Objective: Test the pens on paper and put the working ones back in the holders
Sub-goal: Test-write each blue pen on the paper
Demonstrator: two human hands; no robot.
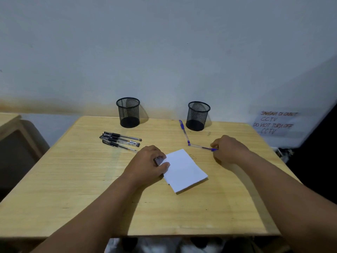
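Now: pens out on the counter, both holders bare

Left hand (149, 162) rests on the left edge of the paper (184, 170), fingers curled down with the tips and thumb touching the sheet. Something small and dark sits under the fingers at the paper's edge; too blurred to identify.

Right hand (228, 148) lies on the counter (73, 189) to the right of the paper, fingers curled and pinching the blue end of a blue pen (202, 147). That pen lies flat, pointing left, away from the hand. Its far tip meets the near end of a second blue pen (183, 131), which runs up toward the right holder (197, 115) and stops just beside its base. Together they form an angle.

Black pens (120, 141), a loose bundle of about four, lie flat left of centre, nearly parallel, ends pointing right. The nearest one reaches almost to the left hand.

Left holder (128, 112) and right holder are black mesh cups, upright at the back of the counter near the wall, well apart. No pens stand in either.

Paper is white, tilted, near the counter's centre, between the two hands. No marks readable on it.

Handwritten note (275, 123) on the wall, far right, mentions CCTV.
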